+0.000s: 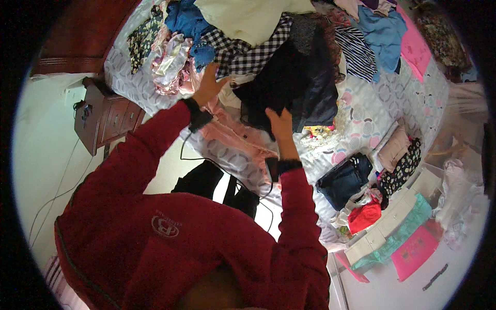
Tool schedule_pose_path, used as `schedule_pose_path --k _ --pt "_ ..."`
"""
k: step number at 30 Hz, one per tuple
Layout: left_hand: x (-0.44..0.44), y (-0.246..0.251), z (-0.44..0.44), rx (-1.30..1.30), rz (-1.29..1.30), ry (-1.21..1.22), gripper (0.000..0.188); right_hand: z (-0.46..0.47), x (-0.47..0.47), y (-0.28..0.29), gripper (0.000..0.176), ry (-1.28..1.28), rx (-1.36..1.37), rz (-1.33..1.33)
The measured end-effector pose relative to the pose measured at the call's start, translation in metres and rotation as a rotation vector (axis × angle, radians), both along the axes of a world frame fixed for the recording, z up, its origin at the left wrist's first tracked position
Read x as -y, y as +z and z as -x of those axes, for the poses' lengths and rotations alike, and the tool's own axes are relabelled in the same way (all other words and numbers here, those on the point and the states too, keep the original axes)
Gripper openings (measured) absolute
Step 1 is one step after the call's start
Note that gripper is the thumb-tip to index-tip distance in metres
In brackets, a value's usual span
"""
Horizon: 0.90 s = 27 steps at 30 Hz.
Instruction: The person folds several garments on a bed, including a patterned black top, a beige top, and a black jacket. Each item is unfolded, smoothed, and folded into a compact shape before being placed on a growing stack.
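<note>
My left hand (209, 86) is spread with its fingers apart, between a pink and white satiny garment (170, 64) and a black-and-white checked garment (255, 58). Nothing shows in its grasp. My right hand (282, 124) rests at the near edge of a black garment (281, 83); whether its fingers pinch the cloth cannot be made out. Beneath and nearer to me, a peach-coloured garment (236, 131) lies along the bed's edge. A cream cloth (244, 19) covers part of the checked piece.
Clothes lie across a patterned bed sheet (356, 104). To the right are folded dark jeans (345, 180), a red cloth (365, 217) and a floral black garment (401, 166). A wooden nightstand (112, 116) stands left. Black cables run from both wrists; one cable (209, 159) crosses below my hands.
</note>
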<state>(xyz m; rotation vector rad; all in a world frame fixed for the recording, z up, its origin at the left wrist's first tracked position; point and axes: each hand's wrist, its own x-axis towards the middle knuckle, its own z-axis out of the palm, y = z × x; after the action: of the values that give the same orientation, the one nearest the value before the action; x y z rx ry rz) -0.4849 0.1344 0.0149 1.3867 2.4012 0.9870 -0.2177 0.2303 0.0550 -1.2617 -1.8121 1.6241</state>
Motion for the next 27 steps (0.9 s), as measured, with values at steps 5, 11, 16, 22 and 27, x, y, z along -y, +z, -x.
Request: schedule_pose_path --k 5,11,16,22,27 --pt "0.049 0.022 -0.09 1.597 0.644 0.319 0.069 -0.053 0.058 0.096 0.021 -0.049 -0.174 0.601" --pt "0.035 0.026 -0.158 2.26 0.266 0.078 0.075 -0.135 0.08 0.16 0.03 0.225 -0.23 0.561" --pt "-0.008 0.063 -0.181 1.898 0.665 0.488 0.058 -0.201 0.096 0.18 0.043 -0.295 -0.379 0.572" --pt "-0.021 0.143 -0.198 1.26 0.122 -0.195 0.044 -0.274 0.083 0.198 0.051 -0.66 -0.587 0.356" --pt "0.005 0.169 -0.217 1.107 0.062 -0.033 0.042 -0.331 0.112 0.165 0.051 -0.647 -0.422 0.378"
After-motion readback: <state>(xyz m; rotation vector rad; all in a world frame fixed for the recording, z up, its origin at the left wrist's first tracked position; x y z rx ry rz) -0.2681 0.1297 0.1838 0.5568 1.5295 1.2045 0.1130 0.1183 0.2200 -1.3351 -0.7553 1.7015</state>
